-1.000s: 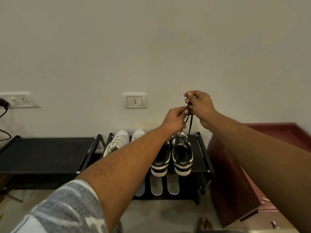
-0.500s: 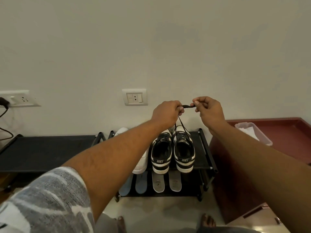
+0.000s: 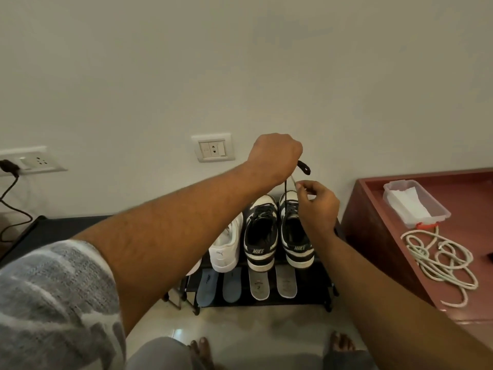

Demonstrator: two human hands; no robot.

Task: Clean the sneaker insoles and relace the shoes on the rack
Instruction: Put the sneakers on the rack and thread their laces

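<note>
Lace (image 3: 285, 189) | left hand (image 3: 276, 153) grips it, now raised | right hand (image 3: 317, 202) pinches it, now lower

The black rack (image 3: 309, 299) carries a white sneaker (image 3: 226, 247) beside two black-and-white sneakers (image 3: 260, 236) on top, with blue insoles (image 3: 208, 287) and grey insoles (image 3: 258, 285) on the shelf below. The red cabinet top (image 3: 466, 209) alongside holds a clear tub (image 3: 416, 206) and coiled rope (image 3: 440, 260).

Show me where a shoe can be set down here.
Free: the black shelf top left of the white sneaker, and the floor between the rack and the feet. Crowded: the rack's top with the black-and-white sneakers, the insoles below, the red cabinet around box and rope.
</note>
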